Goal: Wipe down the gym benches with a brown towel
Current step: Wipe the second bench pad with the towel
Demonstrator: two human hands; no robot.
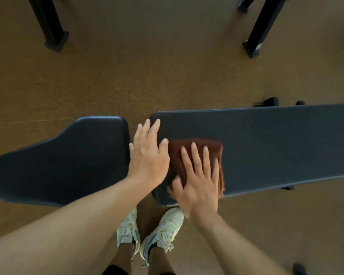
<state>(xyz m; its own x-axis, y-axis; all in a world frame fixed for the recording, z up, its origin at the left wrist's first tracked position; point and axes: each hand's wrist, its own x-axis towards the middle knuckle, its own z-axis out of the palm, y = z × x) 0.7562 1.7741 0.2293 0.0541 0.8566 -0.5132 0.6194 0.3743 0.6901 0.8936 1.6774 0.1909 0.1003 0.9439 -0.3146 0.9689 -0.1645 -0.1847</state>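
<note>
Brown towel [197, 153], folded, on back pad surface [276, 143]; right hand [199, 187] flat atop, left hand [147, 155] spread, bracing. Risk: towel bunching or slipping off the near edge.

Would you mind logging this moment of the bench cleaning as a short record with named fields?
setting: gym floor, seen from above
bench: long back pad and separate seat pad, both dark, a narrow gap between them
towel: brown towel, folded, lying on the back pad near its gap end
right hand: right hand flat on the towel, fingers spread, blurred
left hand: left hand flat over the gap, fingers on the back pad's end
feet: pale sneakers beside the bench
background: black frame legs
</note>
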